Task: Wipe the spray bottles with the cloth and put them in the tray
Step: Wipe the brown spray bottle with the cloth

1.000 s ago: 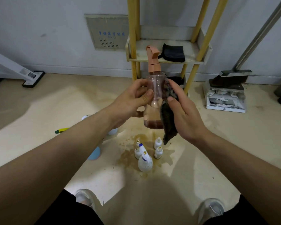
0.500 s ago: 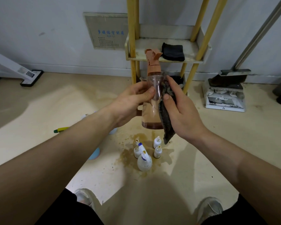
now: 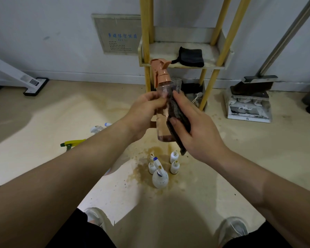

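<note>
spray bottle (image 3: 162,111) upright, long axis vertical | nozzle points right | cloth (image 3: 177,120) against it

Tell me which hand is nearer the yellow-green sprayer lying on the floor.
Left. The left hand, holding the pink-capped bottle, is up and right of the sprayer; the right hand, pressing the cloth to the bottle, is farther right.
</note>
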The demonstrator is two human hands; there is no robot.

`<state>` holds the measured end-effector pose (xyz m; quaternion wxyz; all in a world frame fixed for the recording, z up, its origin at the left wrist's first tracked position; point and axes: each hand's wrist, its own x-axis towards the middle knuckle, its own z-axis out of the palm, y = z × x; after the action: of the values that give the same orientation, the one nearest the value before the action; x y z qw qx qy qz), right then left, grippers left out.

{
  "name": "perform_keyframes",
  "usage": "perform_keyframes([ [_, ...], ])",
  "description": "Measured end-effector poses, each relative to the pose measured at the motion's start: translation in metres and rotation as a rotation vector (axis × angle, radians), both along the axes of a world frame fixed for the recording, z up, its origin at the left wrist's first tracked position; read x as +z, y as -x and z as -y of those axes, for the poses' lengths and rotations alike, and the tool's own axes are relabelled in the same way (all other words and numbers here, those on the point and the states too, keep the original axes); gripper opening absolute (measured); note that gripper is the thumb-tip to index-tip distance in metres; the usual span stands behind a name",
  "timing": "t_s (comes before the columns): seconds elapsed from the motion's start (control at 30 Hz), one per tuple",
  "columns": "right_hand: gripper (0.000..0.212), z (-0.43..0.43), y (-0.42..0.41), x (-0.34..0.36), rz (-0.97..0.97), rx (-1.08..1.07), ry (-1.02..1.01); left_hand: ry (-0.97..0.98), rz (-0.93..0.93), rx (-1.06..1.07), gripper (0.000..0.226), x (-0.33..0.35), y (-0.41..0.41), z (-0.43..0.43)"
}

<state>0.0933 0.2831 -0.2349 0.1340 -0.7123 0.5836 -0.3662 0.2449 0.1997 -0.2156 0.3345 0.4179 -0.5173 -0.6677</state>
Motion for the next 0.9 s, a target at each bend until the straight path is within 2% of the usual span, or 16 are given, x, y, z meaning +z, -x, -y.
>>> perform_keyframes([
  [0.1, 0.065, -0.006, 0.001, -0.006, -0.085, 0.042, -0.021, 0.005, 0.005, 0.046, 0.025, 0.005, -0.003, 0.002],
  [0.23, 0.064, -0.007, 0.009, -0.005, -0.037, 0.033, -0.092, -0.001, 0.021, 0.041, 0.030, 0.003, -0.003, 0.001],
  [0.43, 0.044, 0.012, 0.019, -0.005, 0.409, 0.042, -0.279, 0.012, 0.042, 0.004, 0.026, -0.003, 0.000, 0.000],
  [0.5, 0.042, 0.018, 0.019, -0.005, 0.455, 0.008, -0.305, 0.017, 0.048, 0.012, 0.027, -0.005, 0.001, 0.000],
  [0.63, 0.053, 0.018, 0.007, 0.002, 0.236, -0.073, -0.188, 0.015, 0.056, 0.050, 0.027, -0.008, 0.007, -0.002],
  [0.8, 0.066, 0.007, -0.014, -0.004, -0.059, -0.030, -0.057, 0.009, 0.066, 0.097, 0.026, -0.003, 0.006, 0.001],
  [0.9, 0.066, 0.002, -0.013, -0.012, -0.147, -0.014, -0.004, 0.017, 0.063, 0.109, 0.031, 0.002, 0.003, 0.003],
])
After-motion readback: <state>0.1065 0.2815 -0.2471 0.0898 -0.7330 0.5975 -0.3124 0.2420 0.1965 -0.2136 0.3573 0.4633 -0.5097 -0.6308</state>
